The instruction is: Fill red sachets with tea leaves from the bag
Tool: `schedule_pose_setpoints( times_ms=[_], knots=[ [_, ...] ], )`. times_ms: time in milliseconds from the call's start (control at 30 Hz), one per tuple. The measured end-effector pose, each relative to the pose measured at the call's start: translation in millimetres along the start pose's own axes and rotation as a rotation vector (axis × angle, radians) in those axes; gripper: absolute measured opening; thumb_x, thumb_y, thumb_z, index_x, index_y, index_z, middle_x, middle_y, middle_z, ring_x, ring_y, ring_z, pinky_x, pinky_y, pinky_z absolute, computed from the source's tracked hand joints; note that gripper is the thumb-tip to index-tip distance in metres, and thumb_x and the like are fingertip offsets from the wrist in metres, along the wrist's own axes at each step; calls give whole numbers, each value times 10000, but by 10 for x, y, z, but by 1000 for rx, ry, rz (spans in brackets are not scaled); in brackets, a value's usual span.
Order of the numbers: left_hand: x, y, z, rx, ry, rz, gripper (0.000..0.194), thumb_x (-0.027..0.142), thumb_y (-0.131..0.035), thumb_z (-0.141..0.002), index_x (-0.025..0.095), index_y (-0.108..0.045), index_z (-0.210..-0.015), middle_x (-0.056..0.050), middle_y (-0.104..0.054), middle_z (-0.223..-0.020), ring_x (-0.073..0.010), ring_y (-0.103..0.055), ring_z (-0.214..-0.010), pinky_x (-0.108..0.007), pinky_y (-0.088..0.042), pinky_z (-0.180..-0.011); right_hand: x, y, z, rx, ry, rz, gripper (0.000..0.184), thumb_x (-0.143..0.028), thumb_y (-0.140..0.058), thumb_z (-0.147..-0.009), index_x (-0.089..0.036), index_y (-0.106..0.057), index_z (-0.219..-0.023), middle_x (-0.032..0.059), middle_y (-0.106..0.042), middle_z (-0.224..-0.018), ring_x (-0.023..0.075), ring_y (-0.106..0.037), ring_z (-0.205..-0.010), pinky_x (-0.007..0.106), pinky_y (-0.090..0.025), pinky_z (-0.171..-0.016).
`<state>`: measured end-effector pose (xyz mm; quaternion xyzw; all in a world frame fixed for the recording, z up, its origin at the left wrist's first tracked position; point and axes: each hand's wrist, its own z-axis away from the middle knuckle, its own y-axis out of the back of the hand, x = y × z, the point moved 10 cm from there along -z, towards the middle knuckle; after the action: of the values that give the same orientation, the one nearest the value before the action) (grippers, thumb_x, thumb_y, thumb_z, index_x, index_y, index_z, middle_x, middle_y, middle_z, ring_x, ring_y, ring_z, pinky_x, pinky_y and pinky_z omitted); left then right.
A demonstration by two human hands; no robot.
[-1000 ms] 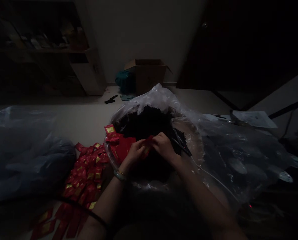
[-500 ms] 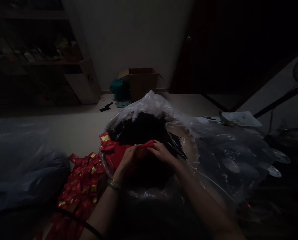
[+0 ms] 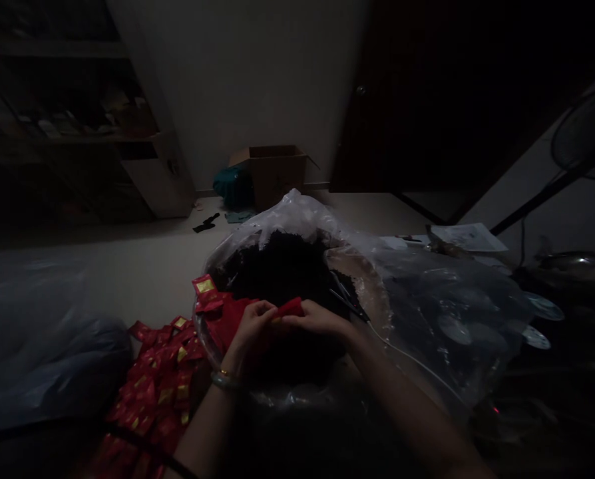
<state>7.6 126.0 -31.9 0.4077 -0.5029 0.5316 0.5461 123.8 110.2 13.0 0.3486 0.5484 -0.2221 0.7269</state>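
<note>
This looks like a plain room in a home, pressed into use as a packing space rather than a shop or a lab. The pale tiled floor (image 3: 142, 279) runs back to a bare wall (image 3: 237, 86) and a dark wooden door (image 3: 427, 100) with a round knob (image 3: 360, 90). Against the wall stand cluttered wooden shelves (image 3: 72, 133), with a cardboard box (image 3: 272, 174) and a teal bag (image 3: 233, 188) on the floor. A household fan (image 3: 584, 130) is at the right, near loose papers (image 3: 470, 237). Plastic sheeting (image 3: 452, 326) and heaped red sachets (image 3: 152, 379) lie directly on the floor, with no workbench in view.
</note>
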Motion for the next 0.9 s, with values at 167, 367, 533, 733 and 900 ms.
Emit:
schedule_pose_setpoints(
  times_ms=[167,367,533,733,900],
  knots=[
    [105,102,-10,101,-153,-161,294,436,-668,-690,147,-632,-655,-11,-629,-604,-148,-588,-577,-243,-452,-550,177,-7,-76,-18,-105,-125,510,-613,-498,-836,-137,-676,-888,-6,-629,-707,125,-505,-638,268,-409,-666],
    [739,-42,455,328,-852,-655,530,416,-676,-733,167,-564,-1188,-141,-628,-1215,-307,-521,-1201,-477,-436,-978,105,284,-205,83,-177,-188,578,-619,-403,-886,-117,-666,-770,-17,-586,-630,97,-439,-573,269,-382,-642],
    [792,-305,406,322,-910,-1010,628,263,-707,-709,172,-496,-1294,-142,-650,-1182,-307,-594,-1092,-505,-399,-1009,-83,336,-346,71,-143,-193,549,-613,-465,-860,-149,-585,-593,-45,-496,-522,94,-379,-511,283,-401,-613],
    [598,-83,232,400,-754,-848,504,207,-707,-693,176,-569,-1177,-121,-675,-1108,-281,-640,-994,-437,-506,-883,-51,341,-504,97,-105,-334,640,-695,-354,-862,-159,-608,-621,-4,-603,-585,130,-528,-566,309,-466,-730],
    [440,60,206,417,-671,-720,435,202,-683,-712,169,-584,-1134,-106,-673,-1071,-259,-637,-984,-420,-514,-874,31,537,-351,200,-18,-399,700,-697,-270,-885,-149,-696,-976,59,-735,-818,201,-662,-913,383,-389,-990]
  ],
)
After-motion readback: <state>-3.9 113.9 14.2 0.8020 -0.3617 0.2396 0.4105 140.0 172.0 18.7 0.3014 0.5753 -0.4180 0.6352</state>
